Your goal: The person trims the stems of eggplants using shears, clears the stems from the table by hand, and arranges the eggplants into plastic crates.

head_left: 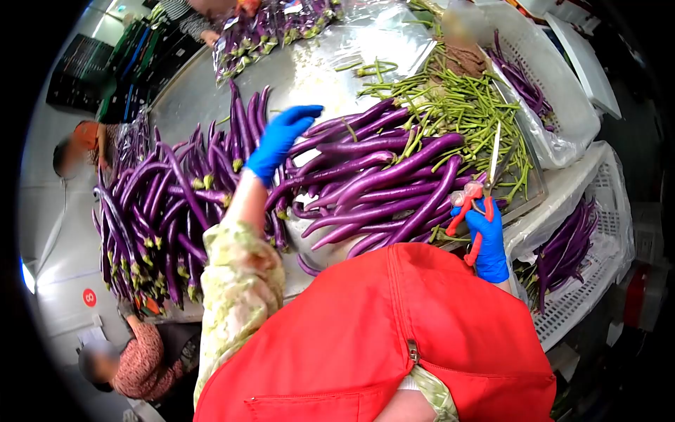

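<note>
Red-handled scissors (474, 190), points aimed away, fill the curled fingers of the gloved right hand (489, 243). Purple eggplants (390, 186) lie between the hands, long axes roughly crosswise, right of the outstretched fingers of the left hand (285, 137), which is nearer their left ends. Bagged eggplants (256, 35) rest on the far side of the table (299, 81).

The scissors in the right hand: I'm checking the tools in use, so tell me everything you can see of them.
The scissors have long, silvery, metal-looking blades and red handles with large loops. The blades look parted, the brighter one pointing away from the wearer, toward the pile of green stalks. The blue-gloved right hand grips the handles. Something whitish and translucent sits by one handle; what it is can't be told. Whether the blades touch any stalk is also unclear.
</note>
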`<action>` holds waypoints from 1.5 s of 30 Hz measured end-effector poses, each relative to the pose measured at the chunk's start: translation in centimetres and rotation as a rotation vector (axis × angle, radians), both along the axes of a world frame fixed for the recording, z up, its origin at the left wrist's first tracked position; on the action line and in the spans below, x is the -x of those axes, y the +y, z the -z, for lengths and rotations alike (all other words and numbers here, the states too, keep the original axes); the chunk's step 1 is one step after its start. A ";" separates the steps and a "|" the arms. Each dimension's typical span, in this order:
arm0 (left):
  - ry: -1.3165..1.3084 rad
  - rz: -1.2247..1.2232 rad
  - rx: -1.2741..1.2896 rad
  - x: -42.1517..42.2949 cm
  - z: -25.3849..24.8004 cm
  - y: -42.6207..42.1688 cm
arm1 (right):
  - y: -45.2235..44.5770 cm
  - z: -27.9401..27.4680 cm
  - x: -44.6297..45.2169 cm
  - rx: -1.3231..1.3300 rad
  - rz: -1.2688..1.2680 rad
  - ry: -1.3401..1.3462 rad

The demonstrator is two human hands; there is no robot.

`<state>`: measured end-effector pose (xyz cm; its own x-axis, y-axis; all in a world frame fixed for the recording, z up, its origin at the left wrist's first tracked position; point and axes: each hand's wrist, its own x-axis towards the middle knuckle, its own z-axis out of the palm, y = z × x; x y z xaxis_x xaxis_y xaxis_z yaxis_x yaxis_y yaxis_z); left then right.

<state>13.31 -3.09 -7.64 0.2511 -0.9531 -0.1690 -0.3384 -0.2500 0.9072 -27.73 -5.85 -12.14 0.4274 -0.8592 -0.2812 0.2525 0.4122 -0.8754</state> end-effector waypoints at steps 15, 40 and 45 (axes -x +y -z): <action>-0.254 0.334 -0.519 4.9 7.3 -11.0 | 0.4 -0.4 0.1 -0.066 0.036 0.076; -0.610 0.248 0.132 10.1 -1.7 -1.8 | -8.1 -1.6 -12.6 0.292 -0.178 0.037; -0.338 0.156 0.304 12.4 -0.8 -2.6 | -7.6 -1.4 -12.5 0.170 -0.146 -0.078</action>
